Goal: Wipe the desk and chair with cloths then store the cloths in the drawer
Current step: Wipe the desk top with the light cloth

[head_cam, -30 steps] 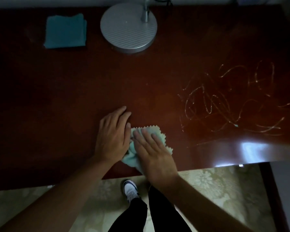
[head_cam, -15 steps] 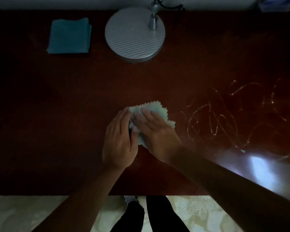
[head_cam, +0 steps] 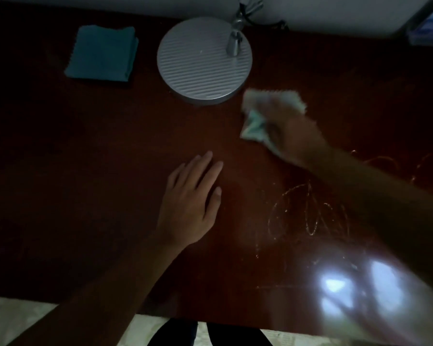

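Up near the lamp base [head_cam: 205, 61], the right hand [head_cam: 289, 136], blurred, presses a pale cloth [head_cam: 254, 124] onto the dark bench [head_cam: 85, 158]; its finger pose I cannot tell. Left hand [head_cam: 190, 201] lies flat, fingers straight, on the bench. A folded teal cloth [head_cam: 101, 54] sits far-left.

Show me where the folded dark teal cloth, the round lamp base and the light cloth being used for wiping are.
folded dark teal cloth [head_cam: 101, 53], head view, middle of its top face.
round lamp base [head_cam: 200, 62], head view, ribbed top.
light cloth [head_cam: 254, 126], head view, crumpled corner left of the right hand [head_cam: 294, 136].
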Tool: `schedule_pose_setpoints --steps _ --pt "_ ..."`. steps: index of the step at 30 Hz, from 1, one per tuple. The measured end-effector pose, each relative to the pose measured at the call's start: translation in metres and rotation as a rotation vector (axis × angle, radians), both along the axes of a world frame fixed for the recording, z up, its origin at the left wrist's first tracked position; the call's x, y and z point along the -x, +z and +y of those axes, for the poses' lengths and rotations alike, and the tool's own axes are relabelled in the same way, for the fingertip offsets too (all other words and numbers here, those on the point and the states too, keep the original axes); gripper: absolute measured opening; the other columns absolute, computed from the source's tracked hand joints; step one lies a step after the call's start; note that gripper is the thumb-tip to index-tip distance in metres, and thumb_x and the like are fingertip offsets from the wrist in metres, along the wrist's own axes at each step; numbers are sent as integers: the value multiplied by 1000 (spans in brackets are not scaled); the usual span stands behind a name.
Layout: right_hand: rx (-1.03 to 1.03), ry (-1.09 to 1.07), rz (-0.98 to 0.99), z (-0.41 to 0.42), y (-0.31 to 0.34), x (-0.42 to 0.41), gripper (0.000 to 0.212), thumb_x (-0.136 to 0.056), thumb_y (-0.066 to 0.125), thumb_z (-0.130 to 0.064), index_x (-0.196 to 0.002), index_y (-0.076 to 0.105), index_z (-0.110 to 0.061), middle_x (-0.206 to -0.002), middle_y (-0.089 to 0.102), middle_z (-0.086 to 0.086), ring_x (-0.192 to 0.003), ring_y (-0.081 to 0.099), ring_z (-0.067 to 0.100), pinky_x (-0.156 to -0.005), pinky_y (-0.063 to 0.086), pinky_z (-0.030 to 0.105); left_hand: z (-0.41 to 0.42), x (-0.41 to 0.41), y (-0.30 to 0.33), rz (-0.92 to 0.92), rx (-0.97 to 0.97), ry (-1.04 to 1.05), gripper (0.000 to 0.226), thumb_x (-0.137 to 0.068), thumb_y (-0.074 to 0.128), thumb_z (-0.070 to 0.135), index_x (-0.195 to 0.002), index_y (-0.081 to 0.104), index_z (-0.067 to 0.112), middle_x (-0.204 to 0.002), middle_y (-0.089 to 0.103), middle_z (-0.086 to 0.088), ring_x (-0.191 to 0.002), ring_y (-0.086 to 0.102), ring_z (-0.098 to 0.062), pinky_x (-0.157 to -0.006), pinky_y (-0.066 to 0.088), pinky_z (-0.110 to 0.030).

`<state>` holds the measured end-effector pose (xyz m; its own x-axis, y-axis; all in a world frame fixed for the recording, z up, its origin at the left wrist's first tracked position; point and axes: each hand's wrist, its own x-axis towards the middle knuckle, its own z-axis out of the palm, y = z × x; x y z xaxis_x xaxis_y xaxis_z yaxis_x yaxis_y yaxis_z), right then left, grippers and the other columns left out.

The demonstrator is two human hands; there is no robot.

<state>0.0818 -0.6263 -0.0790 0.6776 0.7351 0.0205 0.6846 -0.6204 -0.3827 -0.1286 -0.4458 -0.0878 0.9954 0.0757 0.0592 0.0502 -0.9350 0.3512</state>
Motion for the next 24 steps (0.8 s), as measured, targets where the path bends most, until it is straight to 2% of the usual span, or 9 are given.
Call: schedule_pose_setpoints --steps 2,4,6,8,10,15,18,21,24 --pt "26 -157 -27 1 5 -45 49 -98 41 -17 -144 42 -1 -147 43 27 -138 38 42 -114 31 49 -13 -18 -2 -4 -6 -14 50 -100 40 36 -146 44 17 -155 38 -5 -145 30 -21 -119 21 -44" --pt "12 -128 -46 6 1 -33 48 -97 44 -11 -143 43 1 -147 43 27 -138 36 44 -115 30 51 -19 -24 -5 -2 -5 3 50 -99 41 36 -145 45 15 -153 41 -6 -145 31 -22 -120 21 -45" --pt "4 -10 -18 -1 -3 20 49 -97 46 -13 -145 42 -2 -152 39 22 -144 29 39 -119 23 53 -18 -22 -6 -8 16 14 50 -99 41 36 -143 48 13 -151 44 -8 -145 32 -23 -120 22 -44" --pt "-19 225 -11 -22 -4 79 52 -97 46 -22 -147 40 -11 -156 36 12 -148 24 29 -122 19 48 -17 -23 -3 -8 20 16 50 -98 40 37 -140 51 13 -150 46 -8 -143 34 -24 -119 24 -45" --pt "35 363 -8 -42 -2 85 56 -94 45 -33 -148 36 -19 -156 34 6 -148 23 24 -122 19 44 -17 -24 -2 1 3 12 50 -97 41 38 -140 51 15 -150 46 -7 -143 34 -23 -119 23 -44" --pt "71 8 -119 -31 -2 -50 53 -99 31 -30 -150 36 -14 -154 39 13 -142 33 37 -111 33 59 -17 -23 -4 -41 -13 17 46 -97 46 34 -138 55 15 -149 46 -7 -143 35 -24 -119 22 -43" --pt "70 -43 -33 -26 -6 -19 50 -99 39 -15 -149 39 -11 -156 35 14 -146 25 36 -119 22 54 -17 -24 -6 -60 -6 9 45 -98 46 33 -138 56 15 -148 47 -8 -143 36 -25 -119 23 -44" --pt "-25 181 51 -55 -5 89 53 -95 50 -18 -147 41 -16 -158 31 8 -149 20 30 -123 11 47 -18 -22 -4 -47 -13 10 46 -98 43 34 -139 54 15 -149 47 -9 -143 35 -25 -119 22 -43" --pt "77 407 13 -86 -8 99 60 -90 62 -30 -147 42 -22 -158 32 5 -149 23 27 -122 19 47 -19 -23 -3 -46 -21 10 47 -97 43 33 -139 53 14 -149 47 -10 -142 36 -26 -119 24 -45"
